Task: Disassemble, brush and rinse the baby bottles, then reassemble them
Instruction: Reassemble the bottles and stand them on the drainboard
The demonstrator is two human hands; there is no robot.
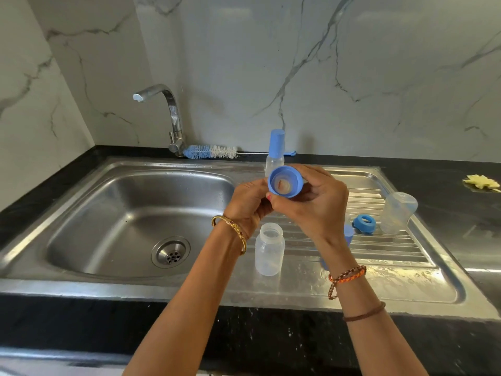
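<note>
A person's two hands work a blue screw collar (285, 181) above the drainboard (379, 248) of a steel sink (113, 213), its open underside turned toward the camera with the pale teat visible inside. The right hand (314, 204) curls around the collar from the drainboard side, while the left hand (250, 203) closes in from the basin side with fingers bent at its lower rim, apparently pushing or pulling the teat free. Directly below the hands, an uncapped clear bottle (269, 249) stands on the drainboard beside the basin. Behind the hands, toward the wall, a second bottle (275, 153) remains fully assembled under its blue cap. Farther along the drainboard, away from the basin, lie a loose blue ring (364, 223) and a clear dome cover (398, 215); another blue part sits mostly hidden behind the right wrist. A bottle brush (210, 152) rests on the black worktop (447, 202) at the foot of the tap (168, 115), which is not running. The job appears to be in its early stage: disassembly is partly done, one bottle looks untouched, and brushing, rinsing and reassembly all seem to lie ahead.
</note>
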